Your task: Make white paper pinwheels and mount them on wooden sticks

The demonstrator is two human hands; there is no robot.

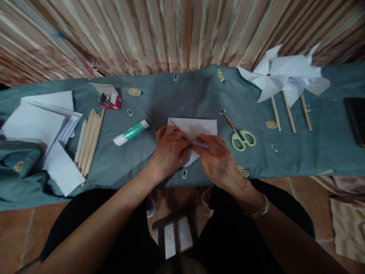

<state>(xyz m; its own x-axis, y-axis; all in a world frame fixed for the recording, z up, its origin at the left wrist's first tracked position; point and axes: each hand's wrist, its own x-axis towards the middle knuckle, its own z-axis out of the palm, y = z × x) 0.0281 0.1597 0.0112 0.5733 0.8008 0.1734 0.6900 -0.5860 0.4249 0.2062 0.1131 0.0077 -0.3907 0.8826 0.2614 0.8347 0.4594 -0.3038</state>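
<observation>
A white sheet of paper (196, 125) with crease or cut lines lies in front of me, its near part curling up under my fingers. My left hand (172, 146) rests on the sheet's left side, fingers bent and pinching near the middle. From the right, my right hand (215, 154) grips the paper's near right part between thumb and fingers. The fingertips of both hands almost meet at the centre and hide part of the sheet. Just right of the paper are scissors (239, 137) with light green handles. A glue stick (131, 132) lies left of my left hand.
Wooden sticks (90, 142) and a stack of white paper (42, 118) lie at the left. Behind them stands an opened small box (110, 99) of metal pins. Several paper pinwheels (278, 74) on sticks lie at the right, near a dark object (355, 120). A curtain (171, 38) hangs behind the table.
</observation>
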